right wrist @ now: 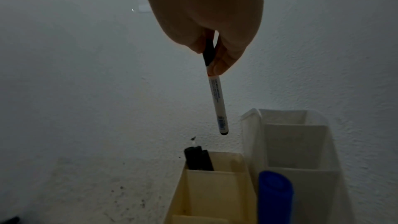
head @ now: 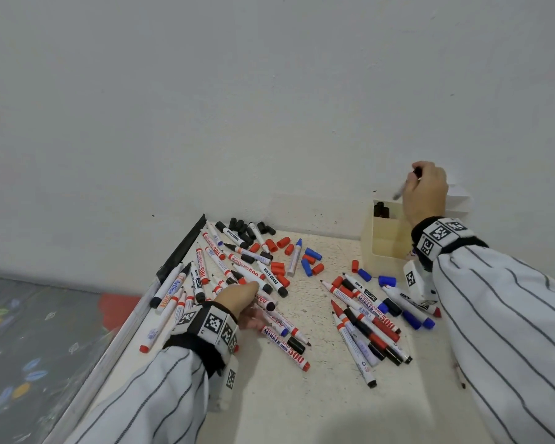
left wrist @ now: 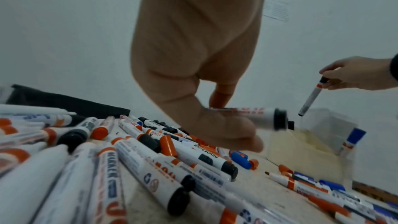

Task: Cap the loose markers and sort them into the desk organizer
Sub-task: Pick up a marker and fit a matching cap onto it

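Right hand: the right hand (head: pixel 426 190) is raised above the desk organizer (head: pixel 386 238), its thumb and fingertips (right wrist: pixel 221 67) pinched on the black cap end of a thin marker (right wrist: pixel 217 101).
Thin marker: it is held nearly upright, cap up, its lower end hanging clear above the organizer's rim and touching nothing.
Organizer: a cream, partitioned box is set against the white wall (head: pixel 269 107) at the far right of the table (head: pixel 302 395); black-capped markers (right wrist: pixel 198 159) are stood in its far left compartment, and a blue-capped marker (right wrist: pixel 275 193) is stood in a nearer compartment.
Left hand: the left hand (head: pixel 241 299) is lowered onto the left pile, its thumb and a finger closed around a thick marker with a black end (left wrist: pixel 254 117), which is seen lifted just above the heap in the left wrist view.
Left pile: red, black and blue markers (head: pixel 231 274) are heaped along the table's left edge, some uncapped.
Loose caps: black, red and blue caps (head: pixel 279 251) are scattered behind and beside that pile.
Right pile: a second cluster of markers (head: pixel 369 318) is spread near the right sleeve (head: pixel 500 315), well apart from the first.
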{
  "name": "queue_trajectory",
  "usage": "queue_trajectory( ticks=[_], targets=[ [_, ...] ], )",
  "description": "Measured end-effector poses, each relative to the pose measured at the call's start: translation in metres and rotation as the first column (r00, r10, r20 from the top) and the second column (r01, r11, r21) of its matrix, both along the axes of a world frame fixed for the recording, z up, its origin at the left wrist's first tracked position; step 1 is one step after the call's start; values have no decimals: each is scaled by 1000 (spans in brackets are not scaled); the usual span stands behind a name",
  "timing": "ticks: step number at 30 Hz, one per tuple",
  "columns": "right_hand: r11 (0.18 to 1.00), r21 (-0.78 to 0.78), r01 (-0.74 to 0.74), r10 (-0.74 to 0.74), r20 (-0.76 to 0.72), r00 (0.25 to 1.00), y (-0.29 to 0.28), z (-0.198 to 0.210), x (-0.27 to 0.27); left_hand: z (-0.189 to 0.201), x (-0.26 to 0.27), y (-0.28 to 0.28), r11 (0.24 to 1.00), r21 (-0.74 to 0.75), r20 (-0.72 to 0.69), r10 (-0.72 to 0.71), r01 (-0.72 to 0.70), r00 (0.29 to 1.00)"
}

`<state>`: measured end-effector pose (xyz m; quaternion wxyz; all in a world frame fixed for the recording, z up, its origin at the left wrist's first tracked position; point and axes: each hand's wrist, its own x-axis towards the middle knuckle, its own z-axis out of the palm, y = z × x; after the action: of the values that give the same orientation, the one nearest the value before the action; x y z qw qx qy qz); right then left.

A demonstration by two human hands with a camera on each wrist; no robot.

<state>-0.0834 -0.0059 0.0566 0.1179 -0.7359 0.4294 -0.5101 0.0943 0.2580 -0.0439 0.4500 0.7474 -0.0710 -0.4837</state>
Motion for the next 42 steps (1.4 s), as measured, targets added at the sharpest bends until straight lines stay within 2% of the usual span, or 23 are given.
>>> queue_trajectory(
  ticks=[1, 5, 7, 10, 16, 20, 24, 28, 32, 34, 36, 38, 39, 42],
  targets=[
    [1000, 2, 11, -11, -9, 1000, -5, 0, -2, 1, 2, -4, 1000, -20, 15, 14, -13, 1000],
    [999, 31, 40, -38, -84, 996, -25, -9, -2, 0, 5, -22, 999, 1, 235, -38, 39, 971],
    [998, 46, 52, -46, -135, 990, -33, -17, 1, 2, 7, -29, 998, 1, 276, -60, 62, 959],
    [990, 107, 93, -72, -186, 980, -47, -29, 7, 3, 10, -38, 994, -3, 295, -102, 108, 950],
    [982, 142, 126, -102, -165, 981, -69, -44, 18, 2, 19, -51, 987, -46, 351, -126, 151, 928],
    [938, 317, 140, -76, -207, 975, -73, -59, 24, -2, 26, -56, 980, -67, 401, -144, 186, 905],
    [882, 443, 158, -3, -331, 944, -70, -67, 26, -5, 29, -60, 976, -56, 428, -168, 211, 888],
    [896, 408, 173, -8, -376, 927, -65, -65, 29, -8, 27, -61, 971, -39, 430, -197, 236, 881],
    [898, 420, 135, 23, -350, 936, -58, -59, 27, -5, 20, -59, 971, -76, 391, -178, 225, 903],
    [924, 373, 89, 38, -319, 947, -48, -56, 28, -3, 18, -58, 971, -78, 406, -176, 226, 897],
    [929, 370, -23, 145, -305, 941, -28, -54, 32, -1, 17, -55, 973, -68, 430, -170, 220, 886],
    [855, 487, -178, 356, -303, 884, 3, -54, 41, -1, 17, -51, 974, -64, 461, -164, 217, 872],
    [790, 561, -246, 474, -306, 825, 21, -55, 46, -1, 18, -49, 975, -59, 479, -160, 214, 863],
    [594, 735, -326, 754, -367, 545, 72, -60, 64, -1, 20, -41, 980, -44, 512, -146, 196, 846]
  ],
)
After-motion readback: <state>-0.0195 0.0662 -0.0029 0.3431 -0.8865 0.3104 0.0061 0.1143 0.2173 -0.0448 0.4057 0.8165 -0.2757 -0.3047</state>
